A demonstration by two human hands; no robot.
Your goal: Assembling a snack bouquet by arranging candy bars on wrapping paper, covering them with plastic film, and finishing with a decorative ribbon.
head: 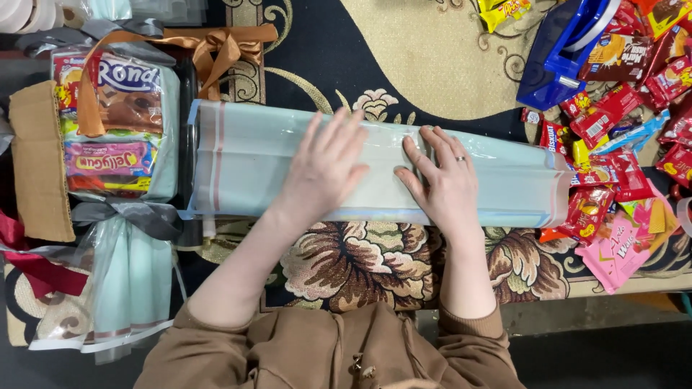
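Note:
A long folded sheet of pale mint wrapping film [245, 155] with a pinkish stripe near each end lies across a patterned floral cloth [346, 263]. My left hand [324, 167] rests flat on its middle with fingers spread. Just to the right, my right hand [447, 184], with a ring on one finger, presses down on the film with fingers apart. Neither hand grips anything.
At left stands a wrapped gift bundle of snack packs [115, 126] tied with a brown ribbon [223, 47] and a grey bow [133, 215]. Several red and pink candy packets [613, 180] lie piled at right. A blue tape dispenser [566, 50] sits at the upper right.

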